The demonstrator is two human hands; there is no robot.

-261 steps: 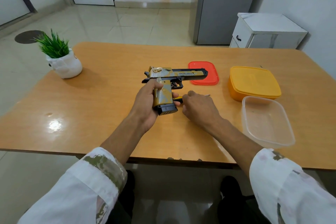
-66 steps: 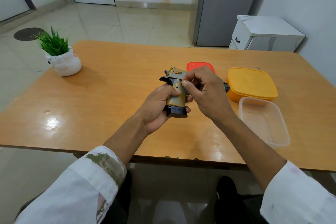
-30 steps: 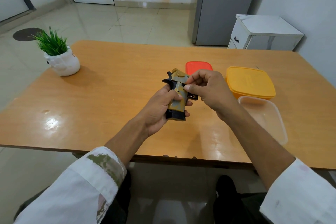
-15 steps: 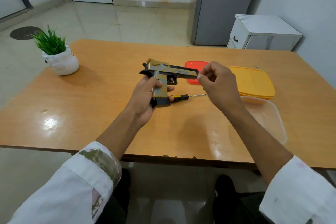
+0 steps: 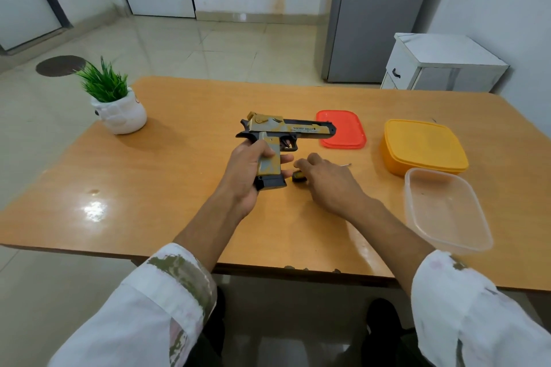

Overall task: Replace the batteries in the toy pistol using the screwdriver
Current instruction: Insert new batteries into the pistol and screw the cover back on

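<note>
The gold-and-black toy pistol [image 5: 286, 128] stands upright above the wooden table [image 5: 179, 188], barrel pointing right. My left hand [image 5: 247, 170] is wrapped around its grip. The screwdriver [image 5: 298, 176] lies on the table just right of the grip. Only its yellow-black handle end and thin metal tip show. My right hand [image 5: 328, 185] lies over its middle with the fingers bent down on it. Whether they grip it is hidden. No batteries are visible.
A red lid [image 5: 346, 131] lies behind the barrel. A shut yellow container [image 5: 423, 146] and an open clear container [image 5: 447, 211] stand at the right. A potted plant [image 5: 116, 104] is at the far left. A white cabinet [image 5: 441, 65] stands beyond the table.
My right hand has left the pistol's barrel and dropped onto the screwdriver on the table. My left hand still holds the pistol, now turned side-on with the barrel to the right.
</note>
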